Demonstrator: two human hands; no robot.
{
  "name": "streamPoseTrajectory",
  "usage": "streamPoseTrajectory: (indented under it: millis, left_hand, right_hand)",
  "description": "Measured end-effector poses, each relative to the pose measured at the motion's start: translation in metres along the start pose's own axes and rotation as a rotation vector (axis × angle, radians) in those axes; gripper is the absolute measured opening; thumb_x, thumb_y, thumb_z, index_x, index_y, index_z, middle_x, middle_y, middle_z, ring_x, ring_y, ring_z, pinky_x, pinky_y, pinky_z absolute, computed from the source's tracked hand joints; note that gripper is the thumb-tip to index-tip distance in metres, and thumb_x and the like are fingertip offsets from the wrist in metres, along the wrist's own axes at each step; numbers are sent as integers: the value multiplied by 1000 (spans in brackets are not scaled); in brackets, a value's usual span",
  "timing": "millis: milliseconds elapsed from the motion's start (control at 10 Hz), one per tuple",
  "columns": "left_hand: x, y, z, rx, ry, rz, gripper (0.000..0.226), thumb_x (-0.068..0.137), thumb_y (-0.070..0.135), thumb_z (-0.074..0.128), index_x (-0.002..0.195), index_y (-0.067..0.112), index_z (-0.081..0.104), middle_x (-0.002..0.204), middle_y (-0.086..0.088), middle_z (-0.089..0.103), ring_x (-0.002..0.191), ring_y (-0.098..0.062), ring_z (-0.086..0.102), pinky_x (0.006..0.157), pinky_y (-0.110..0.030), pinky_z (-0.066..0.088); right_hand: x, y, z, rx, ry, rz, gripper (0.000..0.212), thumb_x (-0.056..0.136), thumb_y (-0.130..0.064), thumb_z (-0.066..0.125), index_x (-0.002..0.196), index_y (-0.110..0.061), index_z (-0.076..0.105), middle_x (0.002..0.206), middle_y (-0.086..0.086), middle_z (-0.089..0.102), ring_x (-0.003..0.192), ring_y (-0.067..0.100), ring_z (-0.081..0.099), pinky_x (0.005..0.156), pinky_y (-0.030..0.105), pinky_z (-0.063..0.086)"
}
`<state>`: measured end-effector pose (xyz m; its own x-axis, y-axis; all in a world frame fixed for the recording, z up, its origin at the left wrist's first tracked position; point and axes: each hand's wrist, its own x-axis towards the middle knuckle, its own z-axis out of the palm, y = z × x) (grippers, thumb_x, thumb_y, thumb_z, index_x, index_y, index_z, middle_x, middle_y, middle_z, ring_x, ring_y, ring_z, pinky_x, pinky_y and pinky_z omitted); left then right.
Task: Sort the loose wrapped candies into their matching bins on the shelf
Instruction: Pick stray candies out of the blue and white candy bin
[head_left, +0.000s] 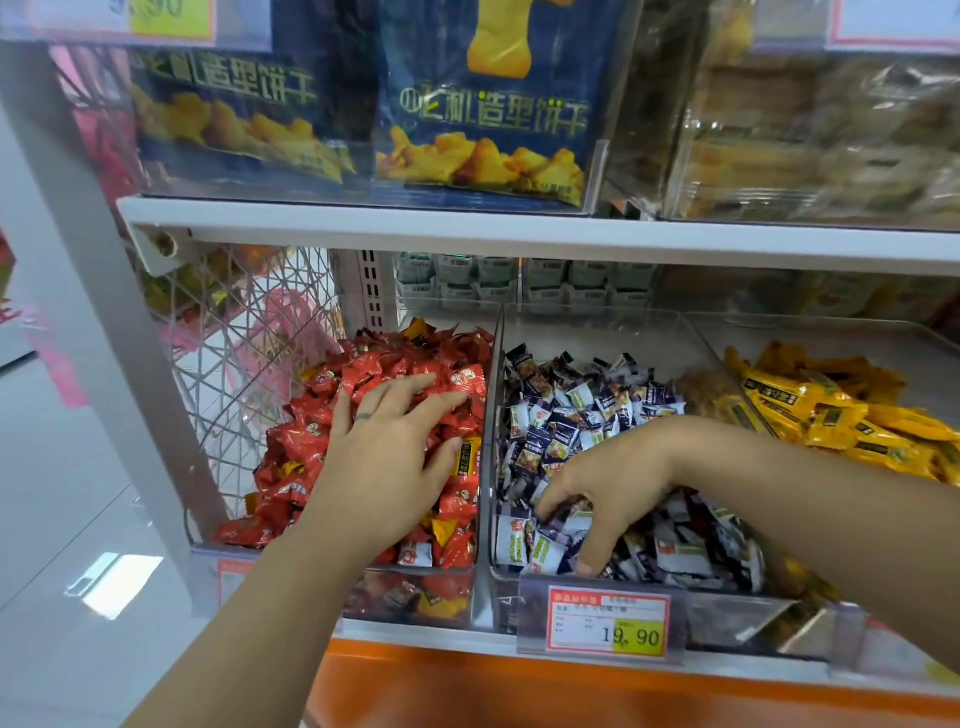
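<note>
Shelf tag (608, 623) 19.90, left grip (387, 457) splayed, red candies (306, 441), right grip (608, 483) pinching purple candies (597, 410)

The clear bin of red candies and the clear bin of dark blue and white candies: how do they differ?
In the clear plastic bin of red candies the left hand lies flat, fingers spread; in the clear plastic bin of dark blue and white candies the right hand curls round some. The red one holds a stray yellow-wrapped candy; the blue one shows a red and yellow price tag in front. Both share one white shelf.
</note>
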<state>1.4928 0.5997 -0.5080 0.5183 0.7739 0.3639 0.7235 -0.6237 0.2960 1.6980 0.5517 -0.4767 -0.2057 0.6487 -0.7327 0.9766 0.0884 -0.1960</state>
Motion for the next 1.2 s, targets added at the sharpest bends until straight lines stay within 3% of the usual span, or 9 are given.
streamPoseTrajectory:
  millis: [300,400,500,600,700,800,900,1000,1200]
  left_hand:
    - [0,-1,0,-8,-3,-5,46,94,40,47,139,43,38,148,15,29,140,-10,17,116,-49,-2]
    - [0,-1,0,-10,-4,-3,46,94,39,47,139,43,38,148,15,29,140,-11,17,116,-49,-2]
    - [1,-1,1,-8,-5,-5,46,95,39,47,139,43,38,148,15,29,141,-11,16,116,-50,-2]
    - [1,-1,1,-1,-6,-8,46,95,40,47,140,43,37,148,15,28,141,-11,16,116,-50,-1]
    - [1,0,1,2,-2,-11,46,94,39,48,139,43,38,148,15,29,141,-11,16,116,-49,-2]
    - [1,1,1,1,5,-12,46,94,39,48,139,43,39,148,15,30,141,-12,18,116,-49,-2]
    - [1,2,1,-1,7,-6,46,94,39,48,139,43,39,148,15,29,140,-11,17,116,-48,-2]
    - [0,2,-1,-11,16,6,46,94,39,49,138,42,40,148,15,30,140,-11,18,117,-49,-2]
    - [-1,3,-8,-69,92,47,41,93,34,52,134,40,48,143,14,37,137,-12,27,116,-47,-1]
  right_hand:
    - [4,15,-18,92,163,89,92,74,-37,77,148,-30,22,156,-7,19,142,16,21,116,37,22]
    - [3,20,-20,101,198,94,85,76,-34,76,146,-30,27,155,-7,22,141,15,22,115,35,23]
    - [3,21,-18,82,257,72,74,81,-32,72,144,-31,33,151,-6,29,128,9,42,106,26,35]
    - [7,18,-14,38,422,-2,52,86,-27,66,135,-27,48,138,-5,46,82,-8,48,71,10,36]
    - [16,12,-9,-48,534,-16,43,86,-25,67,128,-24,57,129,-6,57,81,-2,50,73,16,40]
    - [30,6,-3,-113,524,8,45,85,-30,68,128,-25,56,126,-6,59,105,14,58,88,33,50]
    - [40,5,0,-176,539,38,37,85,-31,67,121,-25,60,117,-5,62,104,19,58,80,35,52]
    - [46,5,2,-223,581,58,7,84,-26,66,89,-29,63,96,-7,64,92,17,59,66,27,44]
    - [26,9,-2,-110,697,28,10,85,-19,63,80,-27,66,93,-13,65,89,9,60,72,28,48]
